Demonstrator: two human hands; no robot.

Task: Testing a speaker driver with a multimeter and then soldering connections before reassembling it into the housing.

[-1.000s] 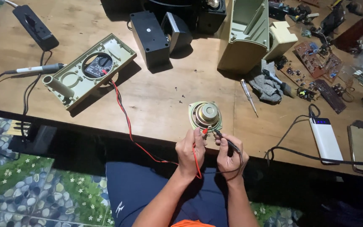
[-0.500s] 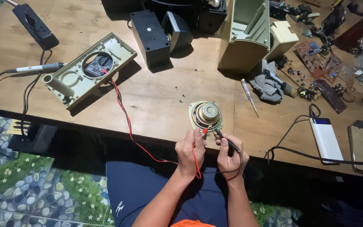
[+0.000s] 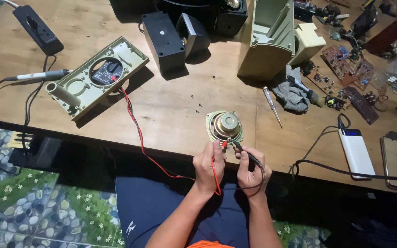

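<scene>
- A wooden table [image 3: 171,105] stands over a floor covering with a pebble-and-flower pattern [image 3: 19,202], seen from above.
- Far left: one black power strip [image 3: 37,30] and one soldering iron [image 3: 37,75] lie on the table.
- Next, one pale green open casing [image 3: 98,77] lies flat; a round black meter [image 3: 107,71] sits inside its circular opening.
- One red wire [image 3: 136,128] runs from the meter to the hands.
- Behind the middle: two black boxes [image 3: 164,41], side by side.
- One round speaker [image 3: 225,126] lies face up at the near table edge.
- Left hand [image 3: 207,165]: its grip is closed on one red probe [image 3: 224,144], whose tip meets the speaker's near rim.
- Right hand [image 3: 252,167]: its grip is closed on one black probe [image 3: 246,154], also at that rim.
- One tall green shell [image 3: 267,39] stands upright; what it holds cannot be told.
- One screwdriver [image 3: 272,105], one grey rag [image 3: 292,94], several circuit boards [image 3: 345,69].
- Far right: one white power bank [image 3: 355,151], one phone [image 3: 394,163].
</scene>
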